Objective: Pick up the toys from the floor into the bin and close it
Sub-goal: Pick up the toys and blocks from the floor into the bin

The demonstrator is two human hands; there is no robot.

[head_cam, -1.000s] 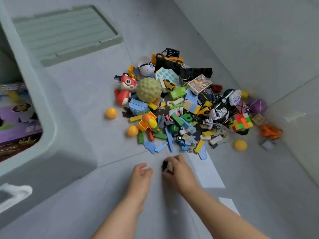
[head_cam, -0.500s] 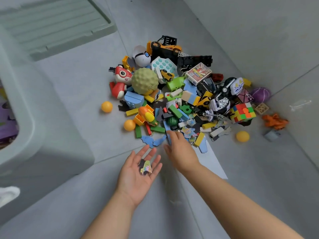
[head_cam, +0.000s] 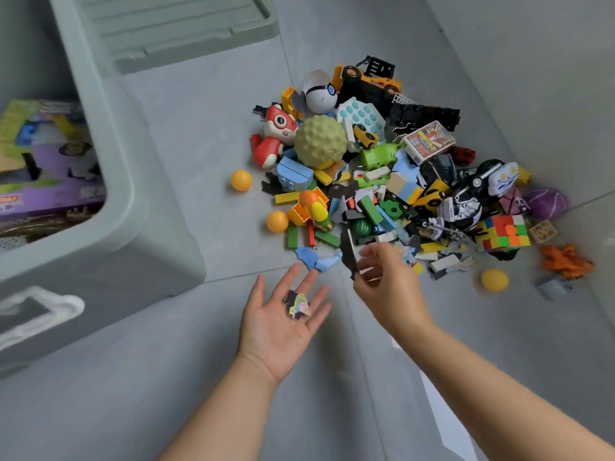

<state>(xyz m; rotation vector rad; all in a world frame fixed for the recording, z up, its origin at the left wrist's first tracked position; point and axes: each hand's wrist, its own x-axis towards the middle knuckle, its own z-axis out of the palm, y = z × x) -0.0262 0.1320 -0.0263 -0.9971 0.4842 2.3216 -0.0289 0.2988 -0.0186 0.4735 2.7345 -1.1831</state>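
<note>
**Grey floor, toy pile lying loose, both hands busy at its near edge**

Grey tiles point(head_cam: 199, 377) all round, and the toy pile point(head_cam: 382, 181) is lying on them, so I'm giving every spot relative to the pile.

Left hand point(head_cam: 279, 322) is hovering just off the pile's near edge. It's palm up w/ fingers straight and spread, carrying a couple of small puzzle pieces point(head_cam: 297, 305) flat on the palm, nothing curled round them.

Right hand point(head_cam: 389, 287) is reaching in at the pile's near edge, thumb and fingers curling round a dark flat piece point(head_cam: 348, 254). It's blurry tbh, so I can't tell what that piece is.

The bin point(head_cam: 109, 181) is sitting well left of the pile w/ its top open and a purple boxed toy point(head_cam: 50, 168) lying inside. The lid point(head_cam: 186, 31) is lying flat on the floor, far-left of the pile. Can't tell if it's touching the bin.

Stuff in the pile itself:
- A bumpy green ball point(head_cam: 320, 141) is sitting in the left part, w/ a red figure point(head_cam: 274, 138) touching it on the outer side.
- A yellow truck point(head_cam: 369, 79) is sitting at the far end.
- A colour cube point(head_cam: 502, 232) is sitting at the right edge.
- A purple ball point(head_cam: 547, 204) is lying just past the right edge.

Strays: two orange balls point(head_cam: 241, 180) point(head_cam: 277, 221) are lying just off the left edge, and a third orange ball point(head_cam: 495, 280) is lying just off the near-right corner.
</note>
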